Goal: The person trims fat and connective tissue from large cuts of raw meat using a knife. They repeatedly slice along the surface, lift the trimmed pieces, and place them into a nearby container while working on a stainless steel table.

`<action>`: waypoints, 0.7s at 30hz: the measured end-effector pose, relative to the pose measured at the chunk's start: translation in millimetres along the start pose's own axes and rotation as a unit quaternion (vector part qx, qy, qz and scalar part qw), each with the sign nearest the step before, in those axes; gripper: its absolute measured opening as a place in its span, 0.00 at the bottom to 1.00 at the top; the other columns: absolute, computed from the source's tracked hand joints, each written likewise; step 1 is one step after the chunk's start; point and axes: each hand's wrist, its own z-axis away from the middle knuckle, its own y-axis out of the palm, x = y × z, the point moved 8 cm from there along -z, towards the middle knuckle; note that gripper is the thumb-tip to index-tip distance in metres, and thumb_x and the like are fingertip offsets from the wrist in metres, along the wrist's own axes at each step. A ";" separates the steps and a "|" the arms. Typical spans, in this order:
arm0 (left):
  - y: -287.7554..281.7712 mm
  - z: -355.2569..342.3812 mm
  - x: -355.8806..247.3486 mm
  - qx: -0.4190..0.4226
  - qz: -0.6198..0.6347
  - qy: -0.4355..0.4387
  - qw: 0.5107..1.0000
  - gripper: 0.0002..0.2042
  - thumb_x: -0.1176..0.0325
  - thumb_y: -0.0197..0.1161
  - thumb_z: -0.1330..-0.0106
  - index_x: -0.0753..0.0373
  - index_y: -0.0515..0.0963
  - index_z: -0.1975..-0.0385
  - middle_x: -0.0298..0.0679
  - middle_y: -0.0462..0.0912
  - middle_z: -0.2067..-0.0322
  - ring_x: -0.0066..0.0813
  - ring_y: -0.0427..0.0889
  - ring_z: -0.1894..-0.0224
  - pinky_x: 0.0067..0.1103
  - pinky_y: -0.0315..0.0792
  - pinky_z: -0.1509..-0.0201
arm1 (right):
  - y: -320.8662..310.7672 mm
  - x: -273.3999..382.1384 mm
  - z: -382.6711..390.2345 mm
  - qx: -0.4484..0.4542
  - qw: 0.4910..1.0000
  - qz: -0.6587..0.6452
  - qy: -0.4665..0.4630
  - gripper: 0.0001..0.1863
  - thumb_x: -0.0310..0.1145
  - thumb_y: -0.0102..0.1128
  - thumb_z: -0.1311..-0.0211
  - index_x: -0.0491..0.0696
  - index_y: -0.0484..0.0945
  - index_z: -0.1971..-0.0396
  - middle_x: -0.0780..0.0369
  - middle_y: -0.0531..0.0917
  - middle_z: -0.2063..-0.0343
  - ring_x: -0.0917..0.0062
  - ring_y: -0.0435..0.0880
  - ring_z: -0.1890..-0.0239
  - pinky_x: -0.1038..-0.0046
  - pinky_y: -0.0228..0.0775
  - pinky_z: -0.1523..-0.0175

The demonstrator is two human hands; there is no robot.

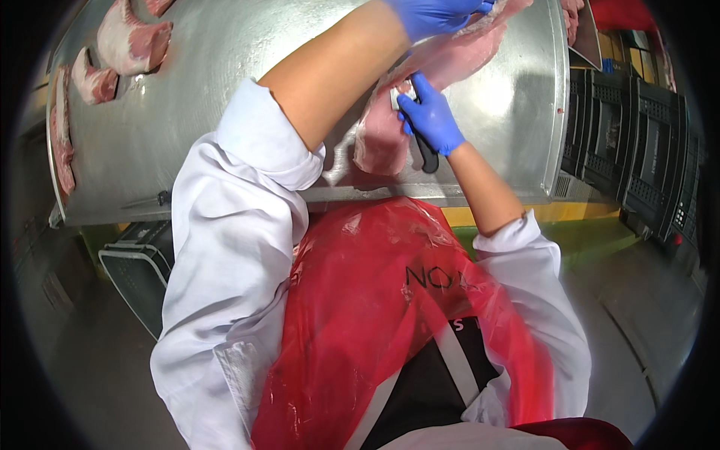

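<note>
A long pale-pink slab of raw meat (469,56) with a whitish fatty edge lies slantwise on the metal table. My left hand (442,16), in a blue glove, reaches across to its far end. Its fingers are closed on the fatty edge, though the picture's top cuts off part of the hand. In my right hand (435,124), also blue-gloved, is a knife with a black handle (429,159), held over the slab's nearer part. The handle's end points toward me. Only a short, light bit beyond the fingers shows, and most of the blade is hidden.
Curved meat pieces (135,41) and a thin strip (61,135) lie along the left of the metal table (247,34). Black plastic crates (611,135) are stacked at the right. A grey bin (139,259) stands below the table's left front edge.
</note>
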 end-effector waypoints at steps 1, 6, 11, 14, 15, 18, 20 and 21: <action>-8.0 3.7 -14.9 -0.011 -0.057 0.034 0.998 0.07 0.74 0.59 0.30 0.63 0.80 0.71 0.31 0.76 0.76 0.16 0.72 0.74 0.19 0.67 0.72 | 5.5 -2.8 15.3 -0.005 1.000 0.025 0.002 0.40 0.31 0.57 0.29 0.57 0.51 0.21 0.60 0.81 0.77 0.80 0.78 0.81 0.76 0.75 0.71; -1.0 13.6 -48.4 -0.026 0.281 -0.082 0.956 0.02 0.78 0.61 0.34 0.65 0.80 0.68 0.31 0.77 0.73 0.24 0.76 0.73 0.23 0.70 0.70 | 18.2 -26.0 83.2 0.069 0.995 0.065 0.012 0.40 0.30 0.54 0.32 0.58 0.51 0.21 0.58 0.80 0.80 0.75 0.81 0.81 0.71 0.78 0.69; -9.3 28.6 -146.9 -0.165 0.259 -0.168 0.937 0.02 0.77 0.60 0.31 0.66 0.79 0.67 0.32 0.78 0.71 0.19 0.75 0.72 0.18 0.70 0.70 | 28.5 0.6 36.2 0.076 0.992 0.096 -0.042 0.35 0.30 0.54 0.32 0.49 0.58 0.25 0.58 0.81 0.77 0.75 0.80 0.80 0.71 0.77 0.68; -36.3 57.3 -188.7 -0.203 0.125 0.045 0.970 0.03 0.75 0.58 0.27 0.66 0.79 0.61 0.32 0.80 0.69 0.13 0.73 0.73 0.12 0.66 0.72 | 28.5 -53.0 139.3 0.222 0.950 0.210 -0.058 0.43 0.27 0.51 0.32 0.62 0.46 0.20 0.57 0.81 0.79 0.75 0.81 0.81 0.71 0.77 0.68; -39.6 67.2 -196.9 -0.136 0.367 -0.036 0.919 0.04 0.75 0.57 0.26 0.65 0.79 0.59 0.32 0.80 0.69 0.13 0.72 0.74 0.12 0.66 0.72 | 25.3 -56.3 155.1 0.241 0.956 0.162 -0.044 0.43 0.26 0.51 0.32 0.63 0.47 0.20 0.57 0.81 0.79 0.74 0.82 0.80 0.69 0.77 0.67; -33.5 96.6 -245.0 -0.162 0.332 -0.007 0.929 0.06 0.73 0.54 0.24 0.64 0.78 0.57 0.32 0.81 0.69 0.12 0.72 0.75 0.12 0.65 0.73 | 36.5 -44.2 115.1 0.195 0.931 0.293 -0.095 0.38 0.35 0.50 0.28 0.61 0.47 0.21 0.46 0.83 0.77 0.56 0.86 0.72 0.60 0.78 0.63; -36.8 125.3 -286.9 -0.201 0.314 0.032 0.927 0.08 0.72 0.52 0.23 0.67 0.77 0.53 0.31 0.78 0.70 0.14 0.70 0.75 0.14 0.65 0.71 | 63.7 -14.8 96.4 0.198 0.924 0.299 -0.130 0.37 0.36 0.49 0.27 0.61 0.46 0.21 0.44 0.83 0.74 0.49 0.86 0.70 0.55 0.77 0.60; -50.0 152.1 -309.3 -0.202 0.339 0.044 0.918 0.09 0.72 0.52 0.24 0.68 0.76 0.53 0.32 0.77 0.70 0.17 0.69 0.74 0.18 0.66 0.68 | 74.3 -6.8 94.1 0.203 0.931 0.269 -0.142 0.38 0.37 0.48 0.26 0.61 0.45 0.21 0.44 0.84 0.72 0.47 0.85 0.69 0.53 0.76 0.59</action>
